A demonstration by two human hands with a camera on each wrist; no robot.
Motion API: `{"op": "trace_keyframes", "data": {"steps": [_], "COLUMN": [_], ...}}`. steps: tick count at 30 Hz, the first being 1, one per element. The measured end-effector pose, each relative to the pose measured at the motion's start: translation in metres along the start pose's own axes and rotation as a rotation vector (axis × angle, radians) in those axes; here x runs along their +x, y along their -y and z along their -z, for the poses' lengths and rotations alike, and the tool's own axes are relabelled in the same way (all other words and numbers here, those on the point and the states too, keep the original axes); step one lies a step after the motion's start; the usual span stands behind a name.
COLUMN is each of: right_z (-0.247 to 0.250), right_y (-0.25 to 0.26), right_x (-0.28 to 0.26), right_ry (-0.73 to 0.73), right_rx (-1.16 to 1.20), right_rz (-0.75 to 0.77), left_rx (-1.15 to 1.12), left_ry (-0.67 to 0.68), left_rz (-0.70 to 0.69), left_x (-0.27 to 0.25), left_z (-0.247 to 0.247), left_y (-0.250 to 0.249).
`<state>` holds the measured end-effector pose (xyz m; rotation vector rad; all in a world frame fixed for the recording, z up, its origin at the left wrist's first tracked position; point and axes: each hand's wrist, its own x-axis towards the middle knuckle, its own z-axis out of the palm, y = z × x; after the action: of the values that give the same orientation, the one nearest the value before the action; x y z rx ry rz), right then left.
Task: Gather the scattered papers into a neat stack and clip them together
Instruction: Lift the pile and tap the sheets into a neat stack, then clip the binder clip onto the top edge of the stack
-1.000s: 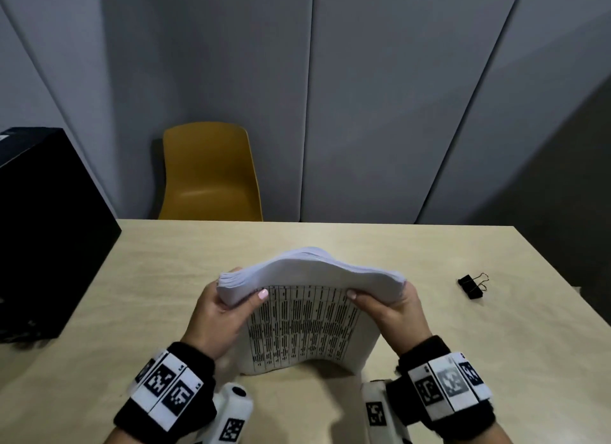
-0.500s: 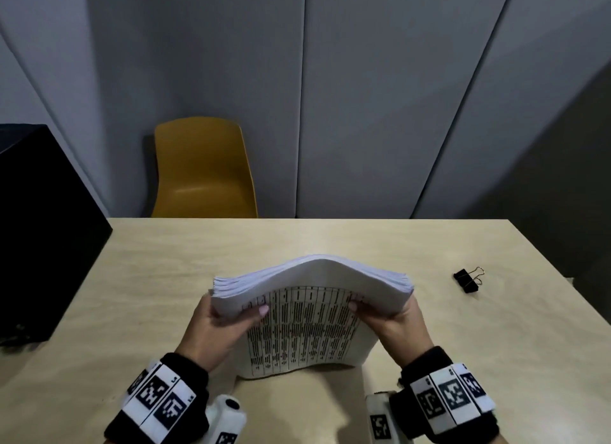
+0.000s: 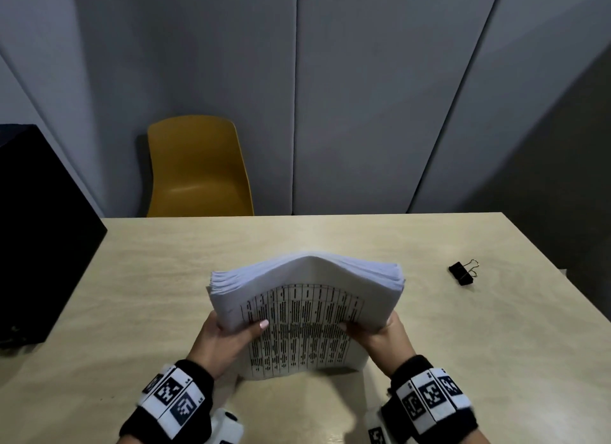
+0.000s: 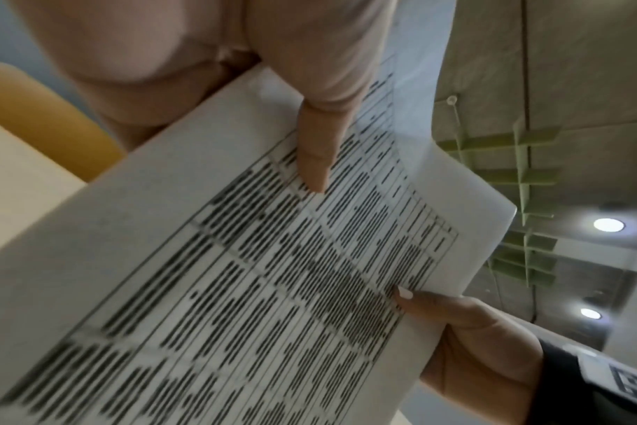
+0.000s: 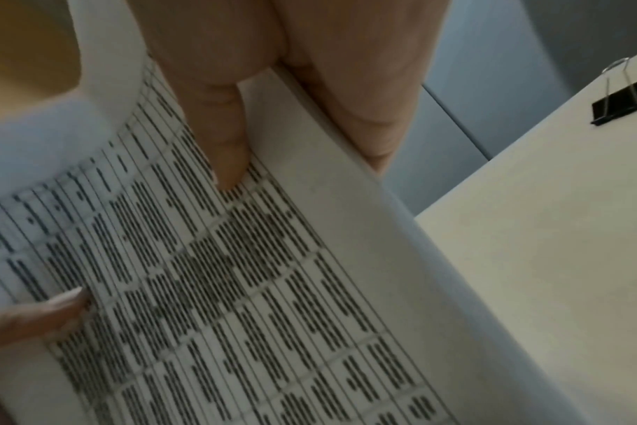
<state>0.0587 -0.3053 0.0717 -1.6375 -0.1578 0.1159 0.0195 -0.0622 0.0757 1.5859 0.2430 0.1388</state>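
A thick stack of white papers point(image 3: 304, 314) with printed tables stands on its lower edge on the wooden table point(image 3: 463, 344), bowed upward in the middle. My left hand point(image 3: 228, 338) grips its left side, thumb on the printed front sheet. My right hand point(image 3: 380, 336) grips the right side the same way. The left wrist view shows the papers point(image 4: 237, 287) with my left thumb pressed on the print. In the right wrist view the papers point(image 5: 237, 287) are pinched under my right thumb. A black binder clip point(image 3: 462, 272) lies alone on the table at the right, also seen as the clip point(image 5: 626, 100).
A yellow chair point(image 3: 195, 169) stands behind the table's far edge. A black box point(image 3: 36, 232) sits at the table's left side. Grey wall panels close off the back.
The stack has been lowered slightly and its top edge now bows higher in the middle. Both hands keep their grip on its sides; the clip has not moved.
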Motion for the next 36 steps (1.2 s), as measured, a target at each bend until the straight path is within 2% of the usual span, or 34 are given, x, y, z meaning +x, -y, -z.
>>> {"op": "trace_keyframes", "data": {"steps": [6, 14, 16, 18, 21, 23, 29, 32, 36], "right_z": [-0.002, -0.003, 0.001, 0.008, 0.021, 0.038, 0.109, 0.142, 0.181], "right_y": [-0.006, -0.019, -0.022, -0.030, -0.054, -0.067, -0.060, -0.053, -0.058], "right_x": [-0.002, -0.010, -0.011, -0.013, -0.019, -0.019, 0.021, 0.055, 0.106], "right_ry": [-0.062, -0.066, 0.017, 0.089, 0.133, 0.034, -0.417, -0.549, -0.611], "right_rx": [-0.041, -0.142, -0.146, -0.176, -0.326, -0.438, -0.446, -0.477, -0.564], "right_rz": [-0.029, -0.185, -0.292, -0.383, -0.483, -0.515, -0.444, -0.457, -0.533], "left_rx": [0.054, 0.226, 0.271, 0.249, 0.225, 0.263, 0.381, 0.420, 0.425], "left_ry": [-0.023, 0.012, 0.089, 0.161, 0.251, 0.276, 0.274, 0.278, 0.253], "left_rz": [0.007, 0.056, 0.131, 0.268, 0.459, 0.524, 0.601, 0.591, 0.591], "left_x": [-0.001, -0.007, -0.003, 0.004, 0.007, 0.007, 0.007, 0.008, 0.007], "left_z": [-0.001, -0.002, 0.000, 0.000, -0.005, -0.011, -0.018, -0.018, -0.024], "left_y": [0.010, 0.015, 0.011, 0.020, 0.035, 0.048, 0.074, 0.079, 0.081]}}
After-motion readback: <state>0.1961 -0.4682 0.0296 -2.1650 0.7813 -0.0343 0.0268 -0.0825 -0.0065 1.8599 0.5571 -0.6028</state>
